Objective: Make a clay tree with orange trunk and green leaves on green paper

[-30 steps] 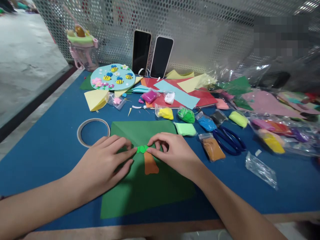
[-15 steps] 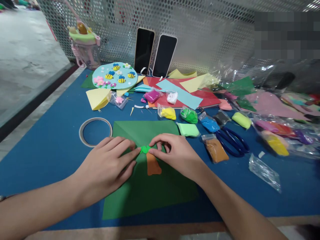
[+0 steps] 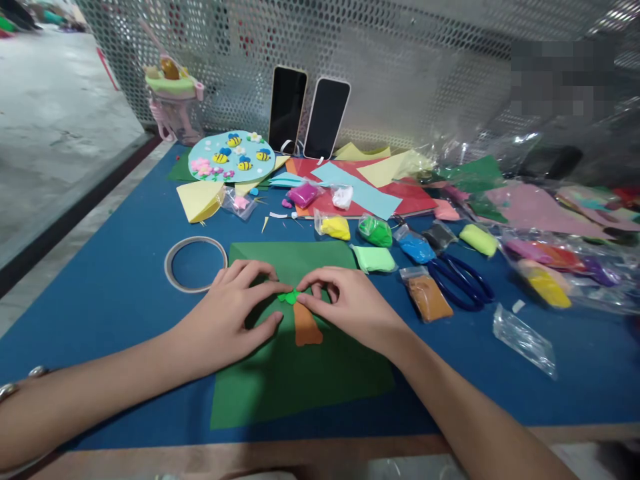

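Observation:
A dark green sheet of paper (image 3: 305, 387) lies in front of me with a flat brown clay trunk shape (image 3: 307, 328) on it. Bright green modelling clay (image 3: 288, 298) sits at the top of the trunk. My right hand (image 3: 353, 303) pinches the right end of this clay between thumb and forefinger. From the other side, my left hand (image 3: 237, 307) rests a fingertip on the clay, its thumb held apart over the paper. The fingertips cover part of the green clay.
A tape ring (image 3: 169, 263) lies left of the paper. Rightward are clay packets, including a brown clay packet (image 3: 429, 297), and blue-handled scissors (image 3: 463, 283). Behind stand two phones (image 3: 326, 119), a bee-decorated disc (image 3: 231, 157) and a pink cup (image 3: 175, 110) against a perforated metal panel.
My left thumb has spread away from the forefinger, which has shifted slightly right along the green clay. My right hand keeps its pinch. The camera view has moved a little.

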`<state>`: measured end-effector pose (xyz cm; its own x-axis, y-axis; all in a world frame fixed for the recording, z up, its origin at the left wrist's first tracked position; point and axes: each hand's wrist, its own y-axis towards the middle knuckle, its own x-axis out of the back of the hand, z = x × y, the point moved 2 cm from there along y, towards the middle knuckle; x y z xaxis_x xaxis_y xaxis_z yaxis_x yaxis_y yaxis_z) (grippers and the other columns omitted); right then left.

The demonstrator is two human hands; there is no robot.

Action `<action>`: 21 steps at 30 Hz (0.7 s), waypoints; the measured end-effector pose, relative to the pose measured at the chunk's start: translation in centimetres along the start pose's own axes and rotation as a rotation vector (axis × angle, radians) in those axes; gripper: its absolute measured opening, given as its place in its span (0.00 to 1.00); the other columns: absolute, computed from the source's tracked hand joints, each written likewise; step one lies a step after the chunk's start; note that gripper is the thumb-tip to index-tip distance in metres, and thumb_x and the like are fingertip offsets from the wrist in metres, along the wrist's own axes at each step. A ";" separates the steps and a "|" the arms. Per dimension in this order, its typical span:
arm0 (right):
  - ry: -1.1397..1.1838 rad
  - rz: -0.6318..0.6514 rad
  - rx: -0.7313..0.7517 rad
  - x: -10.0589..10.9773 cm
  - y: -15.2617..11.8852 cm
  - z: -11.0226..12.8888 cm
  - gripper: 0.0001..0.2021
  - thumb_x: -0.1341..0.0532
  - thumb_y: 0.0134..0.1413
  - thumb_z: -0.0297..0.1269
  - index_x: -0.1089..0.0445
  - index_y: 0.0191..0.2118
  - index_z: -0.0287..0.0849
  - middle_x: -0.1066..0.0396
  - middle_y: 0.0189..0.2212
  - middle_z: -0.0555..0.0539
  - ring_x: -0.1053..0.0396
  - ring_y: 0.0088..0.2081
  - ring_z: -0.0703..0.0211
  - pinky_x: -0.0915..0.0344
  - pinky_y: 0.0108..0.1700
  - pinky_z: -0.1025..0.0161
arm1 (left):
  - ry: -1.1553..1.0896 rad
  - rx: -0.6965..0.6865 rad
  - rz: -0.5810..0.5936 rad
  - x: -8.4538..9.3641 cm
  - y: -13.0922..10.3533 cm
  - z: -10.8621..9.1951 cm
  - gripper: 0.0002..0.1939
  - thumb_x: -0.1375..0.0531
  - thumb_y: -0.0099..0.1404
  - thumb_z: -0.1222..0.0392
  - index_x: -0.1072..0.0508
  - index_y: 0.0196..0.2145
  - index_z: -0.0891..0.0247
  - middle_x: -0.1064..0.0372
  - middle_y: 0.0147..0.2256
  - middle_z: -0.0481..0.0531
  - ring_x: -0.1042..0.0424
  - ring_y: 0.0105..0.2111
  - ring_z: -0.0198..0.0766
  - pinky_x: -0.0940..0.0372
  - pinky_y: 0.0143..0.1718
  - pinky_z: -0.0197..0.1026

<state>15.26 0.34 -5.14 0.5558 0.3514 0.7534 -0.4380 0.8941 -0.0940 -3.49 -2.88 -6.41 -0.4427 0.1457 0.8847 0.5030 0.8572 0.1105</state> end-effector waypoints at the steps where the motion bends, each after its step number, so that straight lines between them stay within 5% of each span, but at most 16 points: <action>1: 0.001 0.001 0.000 0.0 0.0 0.0 0.07 0.38 0.52 0.39 0.26 0.34 0.43 0.32 0.23 0.53 0.42 0.22 0.67 0.48 0.26 0.67 | -0.014 0.011 0.001 -0.1 0.0 0.0 0.18 0.47 0.65 0.54 0.32 0.51 0.54 0.39 0.49 0.55 0.42 0.50 0.48 0.42 0.50 0.55; 21: 0.016 0.009 0.018 0.0 -0.1 0.2 0.08 0.41 0.53 0.34 0.25 0.36 0.43 0.32 0.23 0.53 0.44 0.21 0.68 0.48 0.26 0.67 | -0.053 0.034 0.010 -0.1 0.1 0.1 0.16 0.46 0.64 0.55 0.32 0.50 0.53 0.41 0.50 0.54 0.43 0.51 0.48 0.44 0.51 0.56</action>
<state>15.18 0.24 -4.99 0.5625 0.3641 0.7423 -0.4557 0.8857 -0.0891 -3.43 -2.76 -6.54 -0.4775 0.1793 0.8602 0.4820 0.8720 0.0858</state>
